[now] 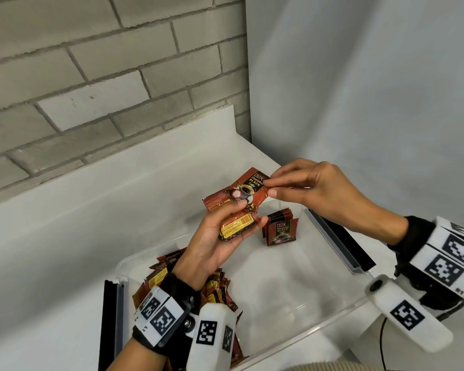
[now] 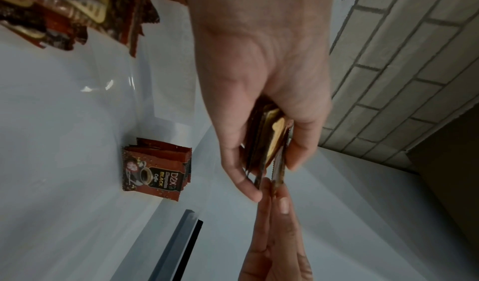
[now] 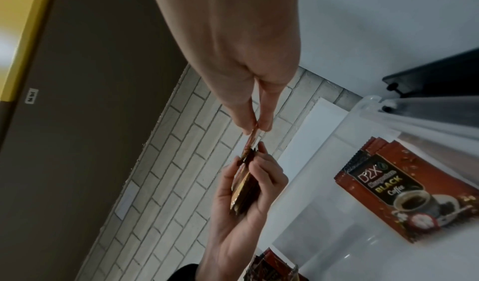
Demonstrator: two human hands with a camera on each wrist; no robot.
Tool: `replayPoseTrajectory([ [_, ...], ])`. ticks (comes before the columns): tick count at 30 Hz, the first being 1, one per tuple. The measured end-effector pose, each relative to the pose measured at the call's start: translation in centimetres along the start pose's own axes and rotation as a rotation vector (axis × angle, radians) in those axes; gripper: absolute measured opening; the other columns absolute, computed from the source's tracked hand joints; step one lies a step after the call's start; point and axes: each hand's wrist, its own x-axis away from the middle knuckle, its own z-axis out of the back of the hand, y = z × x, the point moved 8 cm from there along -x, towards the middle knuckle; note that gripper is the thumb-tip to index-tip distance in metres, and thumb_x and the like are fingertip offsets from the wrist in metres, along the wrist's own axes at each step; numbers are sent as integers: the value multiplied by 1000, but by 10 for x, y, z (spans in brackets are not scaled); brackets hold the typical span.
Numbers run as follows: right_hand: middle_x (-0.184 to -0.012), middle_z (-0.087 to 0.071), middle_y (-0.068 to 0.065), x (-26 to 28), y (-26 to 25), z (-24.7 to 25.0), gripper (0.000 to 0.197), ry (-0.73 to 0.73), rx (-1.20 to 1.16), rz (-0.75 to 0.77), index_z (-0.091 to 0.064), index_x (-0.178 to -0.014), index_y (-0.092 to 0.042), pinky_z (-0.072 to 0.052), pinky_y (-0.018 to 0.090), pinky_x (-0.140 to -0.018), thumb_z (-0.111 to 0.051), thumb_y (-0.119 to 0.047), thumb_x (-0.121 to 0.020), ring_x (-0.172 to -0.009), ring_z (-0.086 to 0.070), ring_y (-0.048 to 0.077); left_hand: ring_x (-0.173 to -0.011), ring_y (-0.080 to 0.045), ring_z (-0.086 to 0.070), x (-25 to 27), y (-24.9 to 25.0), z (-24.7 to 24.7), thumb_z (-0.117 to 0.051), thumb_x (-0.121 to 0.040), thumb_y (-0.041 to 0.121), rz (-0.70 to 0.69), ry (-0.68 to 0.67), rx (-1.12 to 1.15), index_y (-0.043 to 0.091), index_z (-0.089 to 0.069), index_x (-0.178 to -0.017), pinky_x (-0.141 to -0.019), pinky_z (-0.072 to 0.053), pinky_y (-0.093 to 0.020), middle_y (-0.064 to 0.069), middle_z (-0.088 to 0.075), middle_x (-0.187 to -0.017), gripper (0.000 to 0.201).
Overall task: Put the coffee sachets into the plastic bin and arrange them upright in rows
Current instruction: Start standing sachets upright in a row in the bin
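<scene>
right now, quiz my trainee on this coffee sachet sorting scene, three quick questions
1. True or false: the clear plastic bin already holds upright red-brown coffee sachets.
2. What does the right hand pinch? A) one sachet B) the bin's black latch C) nothing
3. Fill in: the left hand grips a small ____ of sachets.

Key: 1 true; 2 A, the single sachet; 3 stack.

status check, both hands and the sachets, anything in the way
Left hand grips a sachet stack. Right hand pinches the top sachet. Short upright row in the bin, loose pile near end. Nothing blocking.
</scene>
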Motion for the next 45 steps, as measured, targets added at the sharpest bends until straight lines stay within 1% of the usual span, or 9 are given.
replayPoseTrajectory([
  [6,-90,-73,-1,-5,6,-1,12,-29,-114,-108,-73,-90,-13,-53,17,-78,-75,-13,-79,-83,-71,6,-73,-19,-71,1,4,-3,-59,-73,-1,-39,1,-45,4,-60,-102,-67,-60,-38,-10,-72,-87,30],
  [10,-86,-73,8,-10,15,0,26,-47,-243,-217,-64,-101,-9,-56,30,-80,-76,-12,-77,-77,-73,21,-74,-18,-71,1,3,-3,-60,-71,-1,-40,10,-63,4,-60,-103,-67,-60,-38,-10,-72,-87,33],
  [14,-84,-72,15,-10,16,-4,24,-137,-259,-275,-66,-103,-3,-58,23,-68,-72,-10,-81,-68,-68,16,-74,-19,-71,1,4,0,-61,-70,-1,-46,23,-91,4,-61,-104,-66,-60,-37,-10,-72,-87,34],
  [21,-69,-70,3,-12,23,-1,16,-243,-150,-287,-71,-97,-9,-48,18,-52,-72,-9,-81,-56,-60,10,-78,-21,-70,0,1,5,-66,-70,5,-5,56,-165,6,-63,-107,-65,-60,-36,-12,-72,-93,37],
  [25,-70,-70,3,-12,24,7,9,-322,-20,-263,-71,-92,-10,-47,19,-53,-71,-9,-82,-56,-58,9,-84,-24,-70,-1,0,9,-66,-74,15,19,76,-161,10,-64,-116,-67,-59,-35,-14,-71,-100,43],
  [31,-68,-71,-4,-11,29,8,9,-439,344,-188,-73,-80,-25,-42,11,-58,-75,-16,-80,-56,-59,6,-71,-18,-63,-3,2,11,-64,-78,19,-1,65,-116,14,-67,-110,-66,-57,-34,-6,-63,-81,33],
  [37,-85,-68,-10,-5,39,-17,9,-481,739,-50,-73,-90,-27,-41,17,-67,-71,-21,-82,-81,-53,6,-69,-18,-62,-3,2,9,-62,-80,16,-5,50,-102,12,-64,-113,-64,-56,-33,-7,-61,-81,34],
  [42,-91,-40,-7,-2,43,-30,13,-523,921,-28,-69,-97,-27,-40,24,-70,-63,-23,-86,-89,-44,13,-70,-18,-62,-4,1,9,-62,-80,16,4,38,-106,12,-66,-111,-65,-56,-34,-7,-61,-80,32],
  [45,-97,-40,-2,-3,42,-31,11,-537,978,-7,-67,-97,-25,-43,29,-75,-61,-23,-88,-89,-44,16,-71,-19,-63,-4,0,10,-66,-79,15,2,41,-118,12,-66,-112,-66,-56,-35,-8,-62,-82,33],
])
